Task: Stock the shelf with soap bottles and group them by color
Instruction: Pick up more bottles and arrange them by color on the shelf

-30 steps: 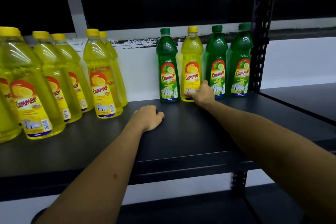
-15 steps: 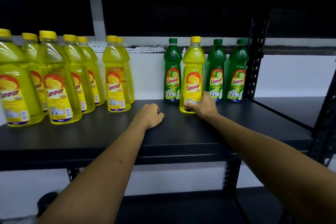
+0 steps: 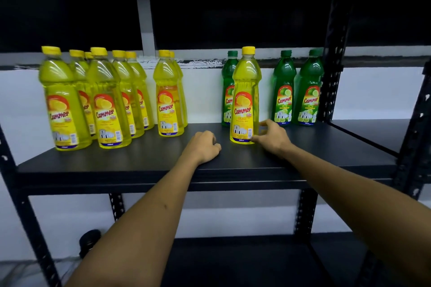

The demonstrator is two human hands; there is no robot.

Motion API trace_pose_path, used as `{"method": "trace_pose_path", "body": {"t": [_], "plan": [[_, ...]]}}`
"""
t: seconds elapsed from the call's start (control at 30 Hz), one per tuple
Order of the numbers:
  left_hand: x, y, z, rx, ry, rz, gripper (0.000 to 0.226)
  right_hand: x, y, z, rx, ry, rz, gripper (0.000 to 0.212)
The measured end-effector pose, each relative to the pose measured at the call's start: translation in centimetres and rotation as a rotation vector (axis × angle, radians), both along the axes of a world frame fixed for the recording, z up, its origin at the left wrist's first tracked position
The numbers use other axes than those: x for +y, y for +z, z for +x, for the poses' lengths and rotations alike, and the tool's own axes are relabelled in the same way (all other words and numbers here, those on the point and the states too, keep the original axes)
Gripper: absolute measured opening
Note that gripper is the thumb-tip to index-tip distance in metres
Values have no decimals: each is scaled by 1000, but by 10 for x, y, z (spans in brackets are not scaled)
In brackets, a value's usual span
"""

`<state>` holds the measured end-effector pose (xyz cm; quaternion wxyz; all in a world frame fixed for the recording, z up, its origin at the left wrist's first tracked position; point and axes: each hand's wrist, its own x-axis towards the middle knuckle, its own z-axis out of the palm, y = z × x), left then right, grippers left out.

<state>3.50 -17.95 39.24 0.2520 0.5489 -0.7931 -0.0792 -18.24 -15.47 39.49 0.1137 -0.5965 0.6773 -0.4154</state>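
A single yellow soap bottle stands upright on the black shelf, forward of the green row. My right hand grips its base from the right, thumb in front and fingers behind. One green bottle is partly hidden behind it. Two more green bottles stand to the right at the back. Several yellow bottles are grouped at the shelf's left end, and a pair of yellow bottles stands nearer the middle. My left hand rests on the shelf as a loose fist, holding nothing.
A black perforated upright post bounds the shelf on the right, with another shelf board beyond it. A lower shelf lies below. Bare shelf surface lies between the yellow pair and the held bottle.
The yellow bottle has come forward out of the green row, drawn by my right hand. My left hand has stayed put. The view has pulled back, showing more yellow bottles at left.
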Motion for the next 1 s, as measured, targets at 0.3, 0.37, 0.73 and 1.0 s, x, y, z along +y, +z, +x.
{"method": "trace_pose_path", "body": {"t": [0.3, 0.37, 0.73, 1.0], "plan": [[-4, 3, -20, -30, 52, -4, 62, 4, -4, -52, 457, -139, 299, 52], [-2, 4, -28, 4, 55, 5, 75, 1, -6, -53, 465, -126, 312, 54], [-1, 12, -73, 481, 66, 28, 86, 0, -7, -52, 487, -115, 346, 56], [-18, 8, -82, 558, -17, 40, 70, 2, -6, -48, 464, -115, 347, 57]]}}
